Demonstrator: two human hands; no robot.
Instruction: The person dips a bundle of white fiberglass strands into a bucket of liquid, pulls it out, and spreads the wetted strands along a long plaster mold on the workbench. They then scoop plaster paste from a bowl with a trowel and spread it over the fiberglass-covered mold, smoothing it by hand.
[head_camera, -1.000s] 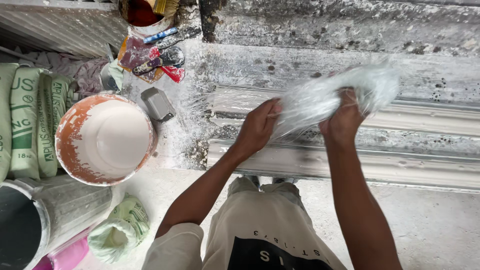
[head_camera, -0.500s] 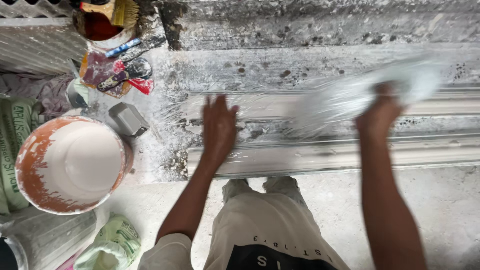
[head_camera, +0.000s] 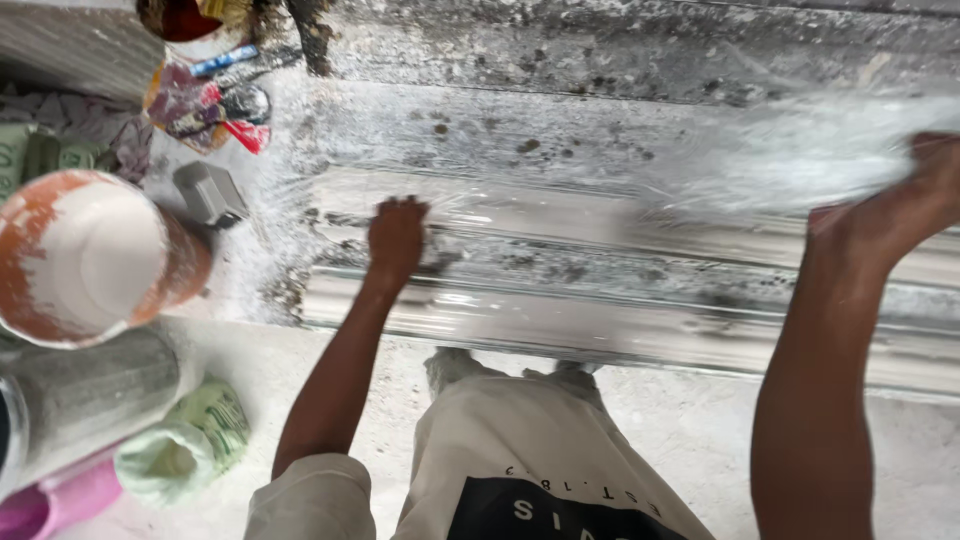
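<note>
Head view: left hand presses flat, fingers curled, on the clear plastic sheet lying over the long moulding. Right hand grips the sheet's blurred far end. Bucket sits left.

A: Surface?
B: Long grey slab, mottled with dark specks, dusted white toward its left end.

A: Lying on it?
B: Ridged white moulding, running lengthwise along the near edge. Clear plastic sheet, spread over the moulding and slab, blurred at the right end. Small grey block, left end, in the white dust.

A: Floor?
B: Pale concrete. Plaster-filled orange bowl stands off the slab's left end; green-white sack and grey bucket nearer.
</note>
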